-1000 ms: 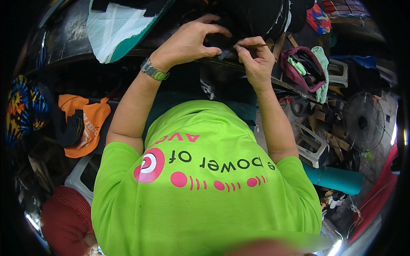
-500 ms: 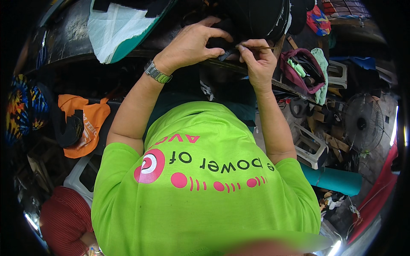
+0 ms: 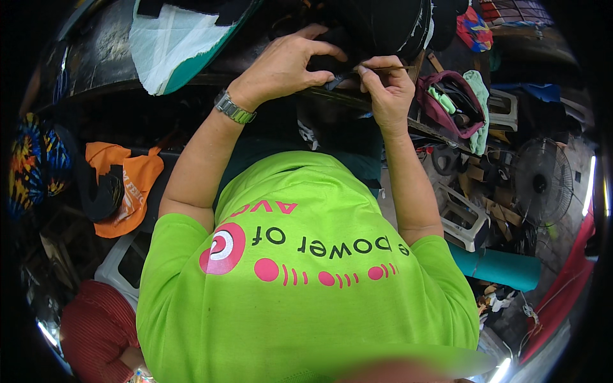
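At the edge of a dark work surface, my left hand point(image 3: 287, 69), a metal-banded watch on its wrist, curls thumb and fingers around a small dark piece point(image 3: 333, 83). That piece is mostly hidden against the black material behind it, so its kind is unclear. Close on its right, my right hand point(image 3: 388, 92) pinches a thin brown stick-like tool point(image 3: 401, 67) between thumb and forefinger. The tool's tip points left, toward the dark piece; whether they touch I cannot tell. Beyond both hands lies bulky black material point(image 3: 383, 25) with frayed pale edging.
A white-and-teal panel point(image 3: 169, 48) lies on the surface at left. To the right sit a maroon pouch point(image 3: 426, 105), a light green cloth point(image 3: 477, 108), plastic stools point(image 3: 460, 220) and a fan point(image 3: 543, 182). An orange cloth point(image 3: 143, 172) hangs left; another person's red-brown garment point(image 3: 96, 325) shows lower left.
My right hand's fingers and the thin tool have shifted very slightly, with the tool tilting a little. The left hand stays in nearly the same place.
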`<move>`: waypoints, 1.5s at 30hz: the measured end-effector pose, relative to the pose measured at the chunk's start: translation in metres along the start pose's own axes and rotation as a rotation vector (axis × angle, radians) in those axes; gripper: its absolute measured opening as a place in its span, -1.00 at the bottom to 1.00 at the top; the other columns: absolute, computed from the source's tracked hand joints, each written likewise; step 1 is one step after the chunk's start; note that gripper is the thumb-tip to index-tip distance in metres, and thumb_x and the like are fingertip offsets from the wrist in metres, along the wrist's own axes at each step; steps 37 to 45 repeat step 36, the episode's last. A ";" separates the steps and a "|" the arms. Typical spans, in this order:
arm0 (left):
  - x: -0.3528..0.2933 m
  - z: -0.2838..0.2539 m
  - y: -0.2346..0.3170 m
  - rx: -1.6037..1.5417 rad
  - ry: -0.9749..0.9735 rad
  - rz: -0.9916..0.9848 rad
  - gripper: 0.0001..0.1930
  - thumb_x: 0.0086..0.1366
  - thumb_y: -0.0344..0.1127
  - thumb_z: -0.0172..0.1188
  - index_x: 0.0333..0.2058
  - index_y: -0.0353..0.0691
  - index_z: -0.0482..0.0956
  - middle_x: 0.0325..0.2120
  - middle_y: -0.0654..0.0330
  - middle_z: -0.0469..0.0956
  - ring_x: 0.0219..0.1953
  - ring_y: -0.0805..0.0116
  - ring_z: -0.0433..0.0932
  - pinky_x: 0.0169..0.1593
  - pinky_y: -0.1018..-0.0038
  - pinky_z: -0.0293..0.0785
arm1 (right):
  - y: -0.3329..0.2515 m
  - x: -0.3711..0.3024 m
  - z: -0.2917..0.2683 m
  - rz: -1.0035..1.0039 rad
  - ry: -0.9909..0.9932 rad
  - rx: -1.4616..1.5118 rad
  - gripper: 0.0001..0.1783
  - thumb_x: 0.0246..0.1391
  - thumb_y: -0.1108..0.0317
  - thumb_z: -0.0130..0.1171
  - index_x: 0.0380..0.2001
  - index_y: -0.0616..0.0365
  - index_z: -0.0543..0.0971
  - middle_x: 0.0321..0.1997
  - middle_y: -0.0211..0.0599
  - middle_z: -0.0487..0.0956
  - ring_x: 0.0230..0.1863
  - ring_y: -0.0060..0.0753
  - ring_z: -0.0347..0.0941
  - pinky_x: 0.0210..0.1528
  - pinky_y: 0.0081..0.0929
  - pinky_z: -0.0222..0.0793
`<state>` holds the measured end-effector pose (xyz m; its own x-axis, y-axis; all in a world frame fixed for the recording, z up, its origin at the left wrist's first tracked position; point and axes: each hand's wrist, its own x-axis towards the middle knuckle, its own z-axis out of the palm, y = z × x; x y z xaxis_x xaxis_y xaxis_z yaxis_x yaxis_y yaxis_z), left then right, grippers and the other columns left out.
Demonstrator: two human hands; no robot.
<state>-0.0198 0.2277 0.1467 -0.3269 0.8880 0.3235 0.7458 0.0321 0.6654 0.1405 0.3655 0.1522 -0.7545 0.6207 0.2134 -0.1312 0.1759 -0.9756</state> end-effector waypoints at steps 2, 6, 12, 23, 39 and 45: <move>0.000 0.000 0.000 0.008 -0.003 -0.017 -0.64 0.05 -0.23 0.39 -0.11 0.03 0.67 0.15 -0.12 0.40 0.17 -0.02 0.42 0.16 0.25 0.41 | 0.001 -0.001 0.001 -0.010 0.021 0.017 -0.88 0.03 0.60 0.22 -0.32 0.23 0.54 -0.42 -0.47 0.56 -0.43 -0.77 0.42 -0.36 -0.76 0.32; -0.001 -0.001 0.001 0.021 0.000 -0.016 -0.64 0.05 -0.23 0.39 -0.11 0.04 0.67 0.15 -0.11 0.39 0.15 -0.01 0.45 0.14 0.26 0.43 | 0.005 -0.001 0.003 -0.053 0.011 -0.042 -0.88 0.04 0.60 0.21 -0.33 0.22 0.54 -0.43 -0.49 0.55 -0.44 -0.78 0.40 -0.37 -0.77 0.30; 0.000 -0.002 0.002 0.010 -0.003 -0.029 -0.63 0.05 -0.23 0.40 -0.11 0.05 0.67 0.16 -0.09 0.39 0.14 -0.02 0.45 0.13 0.27 0.43 | 0.004 0.001 -0.002 -0.033 -0.008 -0.049 -0.88 0.04 0.61 0.20 -0.32 0.23 0.54 -0.40 -0.49 0.56 -0.40 -0.77 0.42 -0.34 -0.77 0.32; -0.001 0.000 0.000 0.005 -0.008 -0.024 -0.63 0.05 -0.22 0.40 -0.10 0.05 0.67 0.16 -0.09 0.39 0.17 -0.01 0.43 0.16 0.25 0.41 | 0.006 0.004 -0.001 -0.108 0.007 -0.137 -0.87 0.03 0.61 0.19 -0.32 0.23 0.54 -0.38 -0.50 0.55 -0.40 -0.76 0.42 -0.31 -0.75 0.34; -0.001 -0.002 0.001 0.015 -0.007 -0.014 -0.63 0.07 -0.19 0.35 -0.09 0.05 0.66 0.17 -0.12 0.38 0.15 -0.06 0.44 0.23 0.25 0.34 | 0.006 0.002 -0.002 -0.015 -0.013 0.066 -0.85 0.06 0.57 0.21 -0.27 0.19 0.54 -0.38 -0.47 0.55 -0.39 -0.67 0.44 -0.28 -0.71 0.36; -0.001 -0.002 0.001 0.015 -0.007 -0.014 -0.63 0.07 -0.19 0.35 -0.09 0.05 0.66 0.17 -0.12 0.38 0.15 -0.06 0.44 0.23 0.25 0.34 | 0.006 0.002 -0.002 -0.015 -0.013 0.066 -0.85 0.06 0.57 0.21 -0.27 0.19 0.54 -0.38 -0.47 0.55 -0.39 -0.67 0.44 -0.28 -0.71 0.36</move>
